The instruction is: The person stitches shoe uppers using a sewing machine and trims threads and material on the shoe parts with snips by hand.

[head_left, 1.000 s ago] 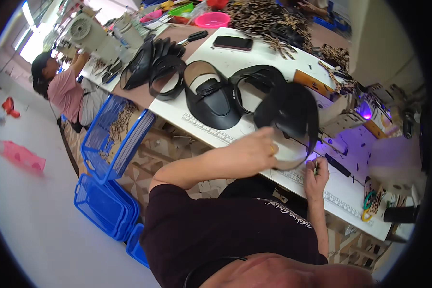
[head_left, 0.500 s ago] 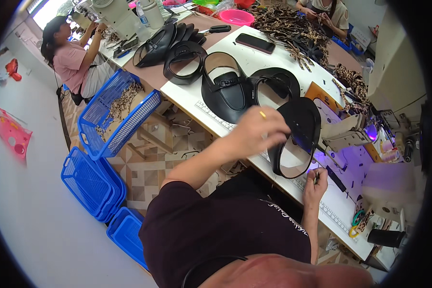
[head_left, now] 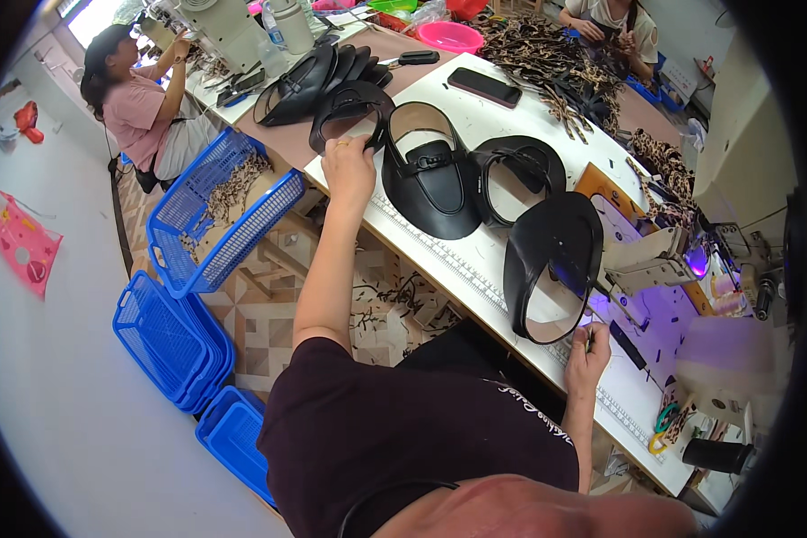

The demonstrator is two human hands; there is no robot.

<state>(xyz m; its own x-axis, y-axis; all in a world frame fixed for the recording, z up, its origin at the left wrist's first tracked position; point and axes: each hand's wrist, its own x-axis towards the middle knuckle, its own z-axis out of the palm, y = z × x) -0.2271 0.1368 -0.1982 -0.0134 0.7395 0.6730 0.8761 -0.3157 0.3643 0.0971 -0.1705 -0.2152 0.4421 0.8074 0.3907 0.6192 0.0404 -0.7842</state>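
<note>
The left hand [head_left: 348,175] reaches out to the far left end of the row, its fingers partly bent over the near edge of a rounded black shoe upper [head_left: 357,93]; whether they have closed on it or only touch it, I cannot tell. That upper lies at the left edge of the white counter [head_left: 489,118], next to a pile of black uppers [head_left: 303,97]. The right hand [head_left: 587,354] is at the counter's front edge, fingers curled in around a small dark item [head_left: 590,337], too small to make out. Just beyond it, a black upper with a pale inside [head_left: 558,226] sits beside the sewing machine [head_left: 646,260], which is lit purple. Between the two hands lie a buckled upper [head_left: 439,202] and an open-ringed upper [head_left: 544,158], side by side and touching. A printed ruler strip [head_left: 448,258] follows the front edge, and a dark-handled tool [head_left: 629,347] lies right of the right hand. Farther back are a phone [head_left: 484,87] and a heap of leopard-patterned strips [head_left: 551,58]
</note>
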